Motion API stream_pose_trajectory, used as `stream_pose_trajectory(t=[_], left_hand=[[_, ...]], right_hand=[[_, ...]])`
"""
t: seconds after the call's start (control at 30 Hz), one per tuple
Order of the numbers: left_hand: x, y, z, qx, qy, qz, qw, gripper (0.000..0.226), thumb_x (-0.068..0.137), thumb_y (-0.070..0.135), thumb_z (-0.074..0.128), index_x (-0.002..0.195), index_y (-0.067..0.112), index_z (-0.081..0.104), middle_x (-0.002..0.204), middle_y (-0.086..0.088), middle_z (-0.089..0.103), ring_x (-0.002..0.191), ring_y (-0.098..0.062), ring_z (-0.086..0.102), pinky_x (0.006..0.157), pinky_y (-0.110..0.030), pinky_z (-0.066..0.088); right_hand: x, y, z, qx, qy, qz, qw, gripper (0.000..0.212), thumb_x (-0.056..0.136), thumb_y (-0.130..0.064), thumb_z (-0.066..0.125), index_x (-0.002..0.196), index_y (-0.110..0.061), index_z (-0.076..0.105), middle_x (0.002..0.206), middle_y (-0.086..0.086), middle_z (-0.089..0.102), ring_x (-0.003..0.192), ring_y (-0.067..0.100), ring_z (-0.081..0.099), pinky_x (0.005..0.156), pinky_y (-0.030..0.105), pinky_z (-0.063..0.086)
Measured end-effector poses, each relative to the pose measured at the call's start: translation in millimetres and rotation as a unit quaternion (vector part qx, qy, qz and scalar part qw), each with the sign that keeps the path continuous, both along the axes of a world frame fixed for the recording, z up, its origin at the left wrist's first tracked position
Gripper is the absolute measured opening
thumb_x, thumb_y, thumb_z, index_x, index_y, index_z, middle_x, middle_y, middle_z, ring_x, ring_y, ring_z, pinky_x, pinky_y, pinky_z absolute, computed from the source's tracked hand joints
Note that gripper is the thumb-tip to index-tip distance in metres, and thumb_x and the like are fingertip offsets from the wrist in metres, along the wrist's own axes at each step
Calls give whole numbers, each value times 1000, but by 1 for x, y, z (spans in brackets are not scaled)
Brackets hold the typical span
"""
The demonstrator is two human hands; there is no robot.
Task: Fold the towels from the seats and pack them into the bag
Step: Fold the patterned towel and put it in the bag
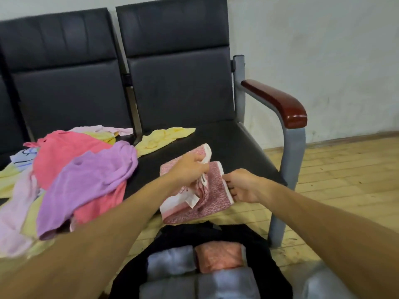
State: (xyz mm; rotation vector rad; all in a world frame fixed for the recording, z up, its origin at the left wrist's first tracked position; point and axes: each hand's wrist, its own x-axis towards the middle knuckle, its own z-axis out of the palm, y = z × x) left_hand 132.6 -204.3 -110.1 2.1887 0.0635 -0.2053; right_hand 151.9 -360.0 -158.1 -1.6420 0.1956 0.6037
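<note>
1. The pink speckled towel (213, 190) lay half-folded at the front edge of the right-hand seat (237, 143), just above the open black bag (216, 231) on the floor.
2. The left hand (187, 169) had its fingers curled round a white-bordered flap raised over the towel's middle. The right hand (244, 186) pinched the right border, thumb on top.
3. The step in hand looked like the fold itself, with the bundle not yet compact.
4. The next move likely called for laying that flap flat, folding once more, then lowering the towel beside the grey-blue towel (170, 262) and salmon towel (220, 255) in the bag.
5. A purple towel (90, 180) and a yellow towel (164, 137) lay unfolded, so much work seemed left.
</note>
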Motion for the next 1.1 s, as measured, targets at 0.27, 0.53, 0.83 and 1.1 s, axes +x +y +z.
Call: stream_pose_trajectory(t=[0.27,0.53,0.83,1.1], left_hand=[[-14,7,-37,-52,1,-34,998,29,100,16,47,125,20,62,91,-5,71,73,-14,65,60,-24,50],[-35,91,-88,57,-124,132,982,42,85,23,66,126,23,56,116,-5,49,103,-21,57,96,-39,48],[-48,78,-107,-283,30,205,936,32,87,-2,62,119,-1,56,108,-16,69,91,-25,68,80,-39,57],[-77,94,-70,-381,21,160,910,44,88,38,67,127,24,54,117,-4,69,110,-26,64,91,-44,53]], right_hand=[[0,-4,2,19,14,21,999,52,100,-53,39,106,-8,63,111,15,67,101,30,64,70,36,55],[-4,16,-8,-72,-80,47,993,41,87,-35,71,120,-11,64,102,2,73,89,16,69,62,28,51],[-25,38,28,-92,-189,147,967,34,94,-27,61,124,-14,52,103,4,74,91,20,74,85,37,59],[-57,45,63,144,-79,65,984,29,95,-17,59,122,-5,61,111,16,72,102,33,70,84,46,58]])
